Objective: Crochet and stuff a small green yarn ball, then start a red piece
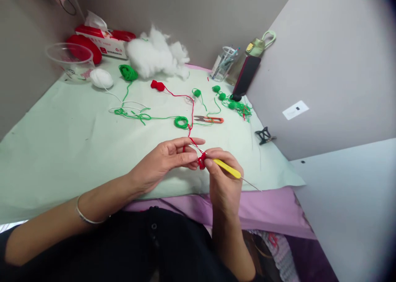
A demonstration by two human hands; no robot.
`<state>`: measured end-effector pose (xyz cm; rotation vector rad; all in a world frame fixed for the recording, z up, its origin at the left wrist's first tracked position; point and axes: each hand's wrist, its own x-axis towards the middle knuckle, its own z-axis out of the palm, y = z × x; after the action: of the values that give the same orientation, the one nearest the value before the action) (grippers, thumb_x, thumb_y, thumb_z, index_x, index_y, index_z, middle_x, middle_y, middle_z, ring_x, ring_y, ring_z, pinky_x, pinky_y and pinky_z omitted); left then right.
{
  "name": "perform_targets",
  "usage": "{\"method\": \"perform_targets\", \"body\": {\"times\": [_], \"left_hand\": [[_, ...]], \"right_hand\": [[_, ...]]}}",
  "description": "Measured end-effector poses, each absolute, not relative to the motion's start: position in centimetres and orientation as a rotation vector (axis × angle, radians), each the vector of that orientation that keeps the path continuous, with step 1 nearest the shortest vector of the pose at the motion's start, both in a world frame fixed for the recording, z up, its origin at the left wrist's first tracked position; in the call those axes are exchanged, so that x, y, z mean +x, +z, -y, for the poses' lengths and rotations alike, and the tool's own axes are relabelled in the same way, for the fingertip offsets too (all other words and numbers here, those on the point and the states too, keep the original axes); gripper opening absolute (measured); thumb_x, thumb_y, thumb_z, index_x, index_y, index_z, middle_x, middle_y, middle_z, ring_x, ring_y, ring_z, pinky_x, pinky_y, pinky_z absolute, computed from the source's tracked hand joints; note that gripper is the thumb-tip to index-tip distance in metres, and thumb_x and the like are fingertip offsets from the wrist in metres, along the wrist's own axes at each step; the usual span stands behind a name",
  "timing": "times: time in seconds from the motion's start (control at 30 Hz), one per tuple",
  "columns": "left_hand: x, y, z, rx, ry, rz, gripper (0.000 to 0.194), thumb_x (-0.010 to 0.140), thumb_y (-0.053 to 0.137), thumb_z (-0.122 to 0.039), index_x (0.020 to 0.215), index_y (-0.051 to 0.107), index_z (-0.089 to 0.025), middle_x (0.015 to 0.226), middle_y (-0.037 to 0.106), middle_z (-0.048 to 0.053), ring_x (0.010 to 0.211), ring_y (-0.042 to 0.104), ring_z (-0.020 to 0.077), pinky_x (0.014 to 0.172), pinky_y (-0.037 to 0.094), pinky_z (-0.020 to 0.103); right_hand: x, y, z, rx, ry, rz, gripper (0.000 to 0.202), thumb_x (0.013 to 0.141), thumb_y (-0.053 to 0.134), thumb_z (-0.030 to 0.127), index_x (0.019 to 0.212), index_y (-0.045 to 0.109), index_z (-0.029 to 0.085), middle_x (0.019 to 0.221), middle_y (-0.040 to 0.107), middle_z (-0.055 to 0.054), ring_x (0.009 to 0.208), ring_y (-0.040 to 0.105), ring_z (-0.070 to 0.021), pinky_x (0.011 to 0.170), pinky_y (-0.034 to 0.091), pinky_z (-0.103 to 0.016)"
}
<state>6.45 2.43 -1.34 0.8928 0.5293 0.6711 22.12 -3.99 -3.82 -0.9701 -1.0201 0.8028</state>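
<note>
A small piece of red crochet (201, 161) is pinched at its left edge by my left hand (173, 156), whose index finger is stretched out with red yarn (193, 108) running over it. My right hand (227, 172) grips a crochet hook (227, 168) with a yellow handle; its metal tip lies at the red piece, and a thin metal end sticks out behind. The yarn leads back over the table to a small red yarn ball (157, 85). Just beyond my fingers lie a green yarn ring (181, 122) and orange-handled thread snips (213, 119).
White stuffing (157, 55), a tissue box (105, 42), a clear tub (69, 63), a white yarn ball (101, 79) and a green yarn ball (128, 72) stand behind. At right are small green balls (222, 96), a pen cup (223, 65), a phone (246, 75) and a black claw clip (265, 136).
</note>
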Motion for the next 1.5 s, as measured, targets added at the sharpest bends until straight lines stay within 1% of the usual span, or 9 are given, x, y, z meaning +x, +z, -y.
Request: {"method": "perform_targets", "body": {"times": [0.1,0.3,0.5,0.67,0.8,0.9,1.07,1.27,1.5], "left_hand": [[6.3,-1.2,-2.6,0.955,0.669,-0.524,0.040,0.085,0.079,-0.022,0.124,0.071,-0.021,0.088,0.068,-0.002,0.085,0.065,0.0131,0.087,0.050,0.029],[6.0,-0.8,-2.9,0.890,0.573,-0.491,0.037,0.083,0.071,-0.019,0.120,0.071,-0.016,0.083,0.068,0.000,0.079,0.066,0.0141,0.087,0.051,0.032],[5.9,-1.2,-3.1,1.031,0.566,-0.477,0.042,0.087,0.073,-0.022,0.129,0.068,-0.021,0.093,0.071,0.001,0.090,0.067,0.0150,0.090,0.049,0.030],[5.8,-0.9,-3.5,0.965,0.506,-0.416,0.044,0.084,0.072,-0.020,0.128,0.068,-0.017,0.093,0.073,0.005,0.083,0.067,0.0165,0.088,0.051,0.033],[5.7,-0.7,-3.6,0.999,0.522,-0.450,0.043,0.087,0.073,-0.026,0.130,0.067,-0.018,0.099,0.074,0.005,0.091,0.068,0.0178,0.091,0.050,0.034],[5.8,-0.8,-3.6,1.010,0.540,-0.439,0.042,0.088,0.075,-0.023,0.129,0.069,-0.019,0.094,0.074,0.003,0.089,0.067,0.0153,0.091,0.049,0.031],[5.6,-1.1,-3.7,0.878,0.485,-0.294,0.037,0.088,0.075,-0.019,0.125,0.072,-0.019,0.094,0.077,0.005,0.087,0.072,0.0142,0.088,0.052,0.028],[5.3,-1.2,-3.9,0.900,0.480,-0.232,0.038,0.088,0.075,-0.018,0.126,0.073,-0.020,0.100,0.074,0.006,0.092,0.071,0.0157,0.092,0.052,0.028],[5.0,-1.1,-3.9,0.919,0.560,-0.266,0.029,0.084,0.078,-0.022,0.114,0.078,-0.019,0.080,0.063,0.001,0.082,0.065,0.0150,0.090,0.050,0.030]], "right_hand": [[21.9,-3.8,4.0,-0.945,0.856,0.993,0.011,0.085,0.078,0.017,0.088,0.078,0.027,0.086,0.071,0.000,0.081,0.065,-0.0134,0.070,0.055,-0.026],[21.5,-3.5,3.9,-0.886,1.037,0.835,0.009,0.079,0.083,0.019,0.082,0.078,0.026,0.084,0.072,0.002,0.075,0.066,-0.0112,0.065,0.056,-0.022],[21.3,-3.3,3.9,-0.900,1.045,0.821,0.008,0.078,0.083,0.020,0.081,0.077,0.024,0.080,0.072,0.001,0.069,0.065,-0.0108,0.062,0.055,-0.023],[21.3,-3.0,3.7,-0.822,1.208,0.710,0.009,0.074,0.084,0.021,0.078,0.076,0.023,0.076,0.069,0.003,0.060,0.063,-0.0102,0.057,0.052,-0.024],[21.1,-2.9,3.6,-0.848,1.180,0.678,0.009,0.074,0.084,0.021,0.078,0.076,0.023,0.076,0.070,0.001,0.063,0.062,-0.0104,0.058,0.052,-0.023],[21.1,-2.8,3.6,-0.848,1.174,0.672,0.009,0.073,0.085,0.021,0.078,0.076,0.023,0.076,0.070,0.001,0.065,0.062,-0.0107,0.060,0.052,-0.023],[21.3,-2.7,3.6,-0.753,1.349,0.575,0.015,0.070,0.088,0.025,0.076,0.075,0.023,0.073,0.066,0.003,0.057,0.054,-0.0064,0.055,0.047,-0.019],[21.1,-2.6,3.7,-0.653,1.478,0.434,0.021,0.067,0.091,0.027,0.077,0.073,0.023,0.067,0.054,0.005,0.055,0.038,-0.0048,0.051,0.039,-0.015],[20.7,-3.0,3.6,-0.629,1.457,0.465,0.023,0.070,0.089,0.033,0.079,0.069,0.025,0.071,0.052,0.004,0.058,0.035,-0.0078,0.050,0.036,-0.019]]}}
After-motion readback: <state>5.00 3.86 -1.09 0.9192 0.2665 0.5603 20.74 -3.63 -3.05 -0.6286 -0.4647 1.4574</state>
